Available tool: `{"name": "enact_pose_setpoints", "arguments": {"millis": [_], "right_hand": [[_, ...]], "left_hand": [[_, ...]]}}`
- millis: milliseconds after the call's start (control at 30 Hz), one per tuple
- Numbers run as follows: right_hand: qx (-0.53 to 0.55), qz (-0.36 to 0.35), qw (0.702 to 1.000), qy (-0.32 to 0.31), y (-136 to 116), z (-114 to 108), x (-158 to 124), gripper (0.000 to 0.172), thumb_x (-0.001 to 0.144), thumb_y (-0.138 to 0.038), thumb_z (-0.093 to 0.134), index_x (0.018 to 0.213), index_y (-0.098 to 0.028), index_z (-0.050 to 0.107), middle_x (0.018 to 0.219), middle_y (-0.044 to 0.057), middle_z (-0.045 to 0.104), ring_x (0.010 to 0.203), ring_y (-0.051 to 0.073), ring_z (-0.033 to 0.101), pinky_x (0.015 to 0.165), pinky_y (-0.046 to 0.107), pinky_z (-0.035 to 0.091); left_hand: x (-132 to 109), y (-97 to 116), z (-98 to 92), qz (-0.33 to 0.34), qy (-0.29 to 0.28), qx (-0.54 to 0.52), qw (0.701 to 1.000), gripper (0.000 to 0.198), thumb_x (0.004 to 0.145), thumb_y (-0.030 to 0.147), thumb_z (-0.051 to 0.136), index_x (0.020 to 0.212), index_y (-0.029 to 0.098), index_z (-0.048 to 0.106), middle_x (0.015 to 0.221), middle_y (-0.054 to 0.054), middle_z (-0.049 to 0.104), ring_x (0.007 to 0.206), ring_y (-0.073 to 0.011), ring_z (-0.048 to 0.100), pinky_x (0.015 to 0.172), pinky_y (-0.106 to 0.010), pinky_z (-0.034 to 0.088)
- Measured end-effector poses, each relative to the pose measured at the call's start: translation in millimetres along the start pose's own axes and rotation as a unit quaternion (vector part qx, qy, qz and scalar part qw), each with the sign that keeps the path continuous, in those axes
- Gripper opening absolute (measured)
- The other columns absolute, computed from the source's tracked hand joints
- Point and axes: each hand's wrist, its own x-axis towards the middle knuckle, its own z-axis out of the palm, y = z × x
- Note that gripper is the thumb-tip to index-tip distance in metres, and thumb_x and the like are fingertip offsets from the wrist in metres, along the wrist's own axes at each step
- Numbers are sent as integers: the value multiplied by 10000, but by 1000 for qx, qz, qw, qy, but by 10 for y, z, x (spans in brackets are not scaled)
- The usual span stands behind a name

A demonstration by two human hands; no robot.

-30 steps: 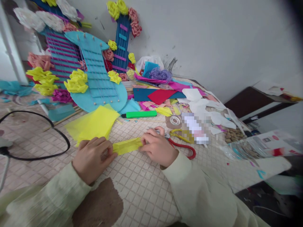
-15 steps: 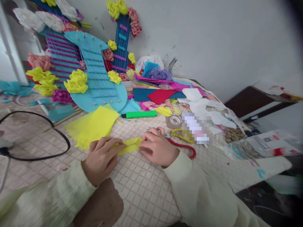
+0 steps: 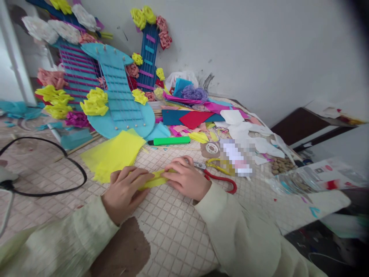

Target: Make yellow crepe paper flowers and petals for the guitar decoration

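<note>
Both hands are pressing a folded yellow paper strip [image 3: 154, 180] flat on the tiled surface [image 3: 173, 227]; the left hand [image 3: 125, 192] and right hand [image 3: 186, 180] are now closer together, covering more strip; red-handled scissors [image 3: 219, 181] are lying just beside the right hand.

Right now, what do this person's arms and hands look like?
The left sleeve and right sleeve are long, loose and pale cream, reaching the wrists. The left hand and right hand are bare: no gloves, rings or watch show.

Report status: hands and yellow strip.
Left hand, right hand: fingers pressing strip. Strip folded, flat on table. Scissors beside right hand.
</note>
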Motion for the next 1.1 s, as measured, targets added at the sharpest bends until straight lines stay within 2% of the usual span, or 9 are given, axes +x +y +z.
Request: {"name": "enact_pose_setpoints", "arguments": {"millis": [167, 367, 500, 733, 1100], "right_hand": [[-5, -18, 1000, 18, 8, 0, 5, 115, 843, -215, 552, 858, -227, 665, 993, 9, 634, 979, 186, 467, 853, 386, 244], [-16, -21, 1000, 6, 34, 16, -1, 89, 822, -276, 594, 790, -230, 664, 968, -2, 637, 982, 185, 461, 855, 389, 227], [-20, -19, 1000, 1, 31, 22, 8, 85, 820, -275, 596, 796, -227, 662, 972, 2, 640, 977, 187, 463, 843, 391, 225], [-8, -18, 1000, 6, 17, 5, 44, 168, 865, -251, 526, 774, -201, 657, 926, 5, 657, 964, 176, 485, 870, 403, 207], [27, 69, 997, 7, 29, 19, 72, 144, 872, -246, 507, 871, -200, 643, 933, 13, 639, 953, 163, 481, 881, 361, 229]], "left_hand": [[15, -6, -7, 10, -6, 3, 1000, 188, 826, 239, 448, 898, 245, 621, 951, -35, 649, 932, -270, 513, 740, -424, 354], [10, -14, 3, 6, 3, -2, 1000, 202, 814, 234, 455, 957, 227, 597, 967, -49, 644, 955, -277, 498, 759, -435, 366], [15, -27, 11, 15, -1, -9, 1000, 167, 798, 225, 466, 899, 227, 599, 954, -45, 642, 956, -271, 497, 764, -428, 378], [32, -18, 5, 19, -2, -12, 1000, 129, 813, 229, 472, 875, 219, 585, 926, -45, 631, 937, -262, 486, 768, -433, 380], [72, -39, -11, -8, 2, -11, 1000, 165, 865, 257, 421, 902, 216, 577, 912, -29, 649, 896, -217, 528, 768, -394, 379]]}}
